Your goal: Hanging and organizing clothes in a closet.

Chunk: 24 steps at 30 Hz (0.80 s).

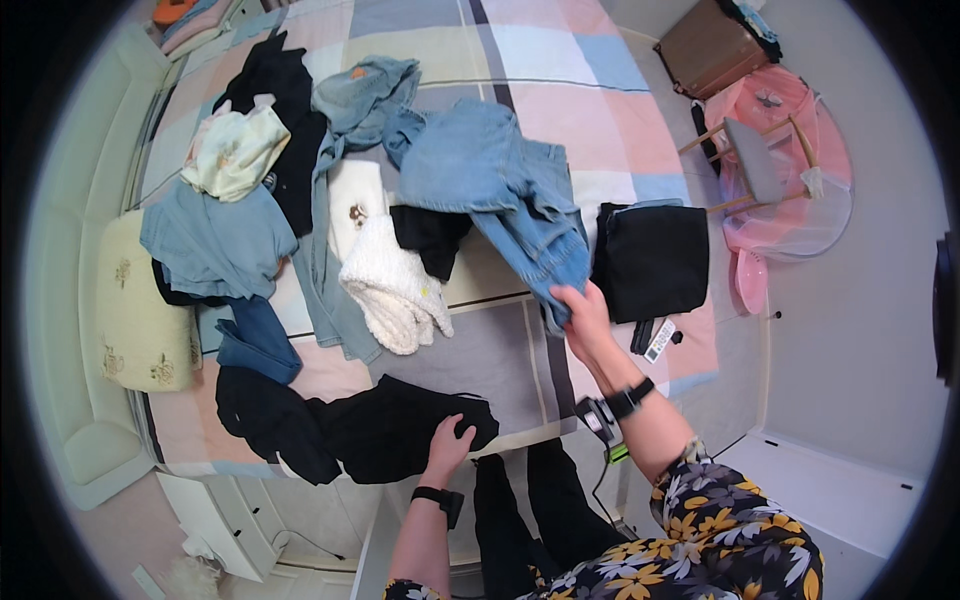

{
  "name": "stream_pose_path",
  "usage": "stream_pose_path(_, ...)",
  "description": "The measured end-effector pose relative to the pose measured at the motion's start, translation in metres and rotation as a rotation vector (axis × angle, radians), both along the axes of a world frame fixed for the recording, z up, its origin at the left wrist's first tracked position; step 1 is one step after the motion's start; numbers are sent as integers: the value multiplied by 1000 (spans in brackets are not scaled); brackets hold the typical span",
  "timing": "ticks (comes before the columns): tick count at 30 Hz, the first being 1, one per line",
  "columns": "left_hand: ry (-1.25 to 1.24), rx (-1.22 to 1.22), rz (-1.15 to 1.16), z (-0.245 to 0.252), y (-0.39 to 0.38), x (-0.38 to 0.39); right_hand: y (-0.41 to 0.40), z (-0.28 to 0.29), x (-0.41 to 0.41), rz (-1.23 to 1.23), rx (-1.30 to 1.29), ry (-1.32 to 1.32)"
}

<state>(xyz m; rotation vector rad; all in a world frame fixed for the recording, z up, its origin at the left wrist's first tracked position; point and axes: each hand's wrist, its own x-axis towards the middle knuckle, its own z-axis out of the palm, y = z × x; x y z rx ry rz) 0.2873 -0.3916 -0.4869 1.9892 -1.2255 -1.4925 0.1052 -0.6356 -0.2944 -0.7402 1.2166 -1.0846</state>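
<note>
My right hand (585, 319) grips the lower end of a blue denim garment (469, 161), which spreads crumpled up the bed. On a black cloth garment (382, 431) at the bed's near edge rests my left hand (451, 444), its fingers apart. A cream fleece garment (394, 285) lies between them, by a folded white cloth (354, 199) with a small brown motif. To the right of the denim sits a folded black garment stack (654, 262). Further left are a light blue garment (221, 240), a pale printed garment (238, 150) and a dark blue denim piece (259, 341).
A white remote control (660, 341) and a small black object (641, 336) lie near the bed's right edge. A cream pillow (146, 300) stands against the padded headboard (90, 247). Beyond the bed are a chair (754, 161) and a brown suitcase (712, 45). A white nightstand (225, 517) stands lower left.
</note>
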Motion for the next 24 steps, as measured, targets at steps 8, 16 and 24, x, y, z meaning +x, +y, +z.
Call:
stream_pose_path(8, 865, 84, 469, 188, -66, -41, 111, 143, -36, 250, -146, 157)
stream_pose_path(16, 1390, 72, 568, 343, -38, -38, 195, 247, -14, 597, -131, 254)
stream_pose_path(24, 951, 96, 556, 385, -5, -17, 242, 258, 2, 972, -481, 591)
